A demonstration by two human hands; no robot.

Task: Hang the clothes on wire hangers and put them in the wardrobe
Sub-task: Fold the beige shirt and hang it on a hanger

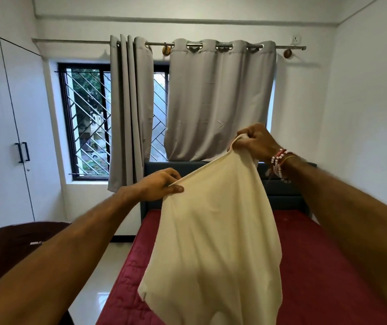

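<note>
A cream garment [213, 242] is being held up above the red mattress [324, 266], its top edge being pinched by the left hand [162, 184] and gripped higher by the right hand [255, 140], before grey curtains [220, 102].

Garment [211, 242]: plain cream.
Mattress [316, 266]: crimson, quilted stitching.
Headboard [281, 195]: dark blue-grey.
Curtains [218, 102]: pale grey, plain.
Window frame [61, 118]: black.
Grille [86, 109]: black, diagonal bars.
Wardrobe [0, 102]: white.
Handles [22, 152]: black.
Chair [23, 240]: dark maroon-brown.
Bracelets [278, 160]: pink and white beads, orange thread.
Walls [363, 102]: white.
</note>
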